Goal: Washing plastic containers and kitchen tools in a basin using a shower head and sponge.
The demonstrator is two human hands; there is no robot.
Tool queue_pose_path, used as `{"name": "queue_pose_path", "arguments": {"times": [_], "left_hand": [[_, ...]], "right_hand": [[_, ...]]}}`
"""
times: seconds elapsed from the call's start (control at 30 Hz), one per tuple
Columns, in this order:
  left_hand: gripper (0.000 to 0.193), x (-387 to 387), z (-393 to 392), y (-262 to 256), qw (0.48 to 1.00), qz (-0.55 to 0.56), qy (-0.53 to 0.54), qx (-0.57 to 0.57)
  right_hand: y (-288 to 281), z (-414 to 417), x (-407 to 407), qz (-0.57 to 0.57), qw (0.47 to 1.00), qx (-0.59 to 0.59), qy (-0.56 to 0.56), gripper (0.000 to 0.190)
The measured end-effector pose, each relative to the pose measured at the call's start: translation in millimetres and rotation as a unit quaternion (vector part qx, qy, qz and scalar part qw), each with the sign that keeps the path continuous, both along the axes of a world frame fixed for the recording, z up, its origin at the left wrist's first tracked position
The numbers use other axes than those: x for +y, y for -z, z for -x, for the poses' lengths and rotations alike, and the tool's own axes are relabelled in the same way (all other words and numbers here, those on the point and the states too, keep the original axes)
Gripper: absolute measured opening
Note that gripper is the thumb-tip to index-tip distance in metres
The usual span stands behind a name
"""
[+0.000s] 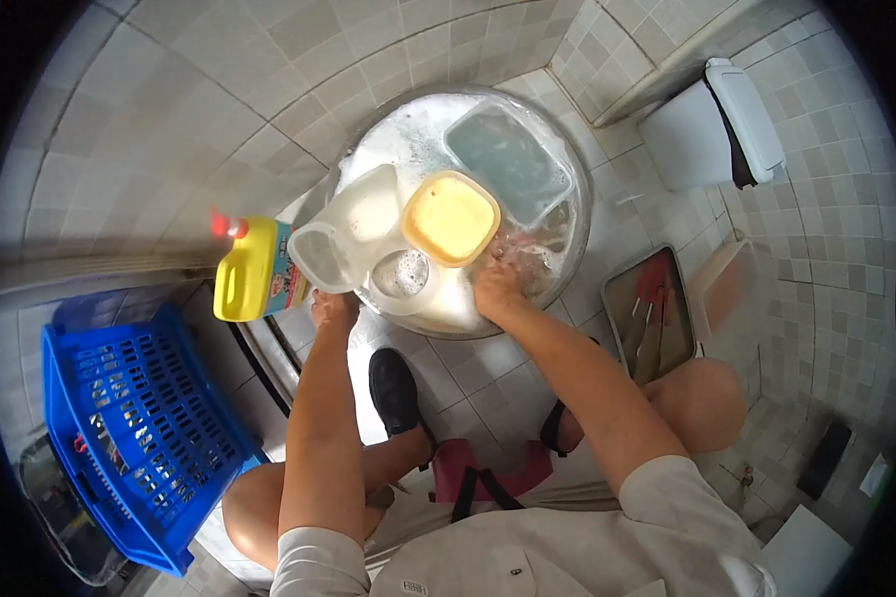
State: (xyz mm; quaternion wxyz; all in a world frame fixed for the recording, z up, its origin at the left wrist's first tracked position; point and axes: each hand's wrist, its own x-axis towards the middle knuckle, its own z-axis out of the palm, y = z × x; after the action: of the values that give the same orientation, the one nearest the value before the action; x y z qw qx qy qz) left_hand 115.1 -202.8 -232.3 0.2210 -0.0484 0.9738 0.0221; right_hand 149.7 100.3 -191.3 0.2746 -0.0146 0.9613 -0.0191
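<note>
A round metal basin (584, 246) of sudsy water stands on the tiled floor. My left hand (336, 307) is at its lower left rim, at the end of a translucent plastic container (327, 257); its fingers are mostly hidden below. My right hand (499, 283) reaches into the water at the basin's lower right, its fingers blurred by water and foam. Beside it floats a yellow square plastic tub (452, 219) with liquid in it. A round translucent tub (403, 280) with foam lies between the hands. A large clear rectangular container (509, 163) holds water at the upper right.
A yellow detergent jug (257, 269) with a red cap stands left of the basin. Further left is a blue plastic basket (149, 418). At the right are a tray of water (691, 328) holding utensils and a white lidded bin (691, 138). Tiled walls surround the spot.
</note>
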Motion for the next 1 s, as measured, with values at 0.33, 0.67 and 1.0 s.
{"name": "queue_pose_path", "arguments": {"times": [0.33,0.67,1.0], "left_hand": [[0.036,54,-3,-26,0.936,-0.127,-0.006,-0.328],[0.036,103,-18,-137,0.873,-0.197,-0.085,-0.439],[0.027,138,-76,-152,0.787,-0.509,-0.118,-0.33]], "right_hand": [[21,-1,20,0.066,0.963,0.194,0.174,0.029],[5,-20,45,0.308,0.926,0.159,0.152,0.026],[-132,-54,-12,0.573,0.76,-0.109,0.287,0.042]]}}
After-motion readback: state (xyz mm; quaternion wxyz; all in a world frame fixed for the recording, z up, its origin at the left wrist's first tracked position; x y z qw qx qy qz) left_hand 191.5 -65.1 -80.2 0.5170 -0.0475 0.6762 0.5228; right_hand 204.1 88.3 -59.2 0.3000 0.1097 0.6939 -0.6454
